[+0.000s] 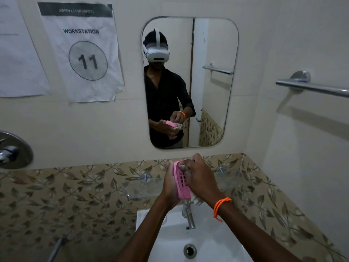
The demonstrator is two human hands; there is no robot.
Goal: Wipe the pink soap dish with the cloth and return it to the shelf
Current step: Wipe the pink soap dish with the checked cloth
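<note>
The pink soap dish [181,183], slotted and turned on its edge, is held up above the sink. My left hand [170,186] grips it from the left side. My right hand [200,178] holds a pale cloth [196,199] bunched in its fingers and presses it against the dish's inner face; only small bits of cloth show at the top and below the hand. Behind both hands a glass shelf [143,190] is fixed to the leaf-patterned tiles.
A white sink [170,242] with a chrome tap [189,218] lies below my hands. A mirror [207,82] hangs above, a towel bar [311,87] at the right, a wall valve [13,150] at the left, and paper sheets [83,53] on the wall.
</note>
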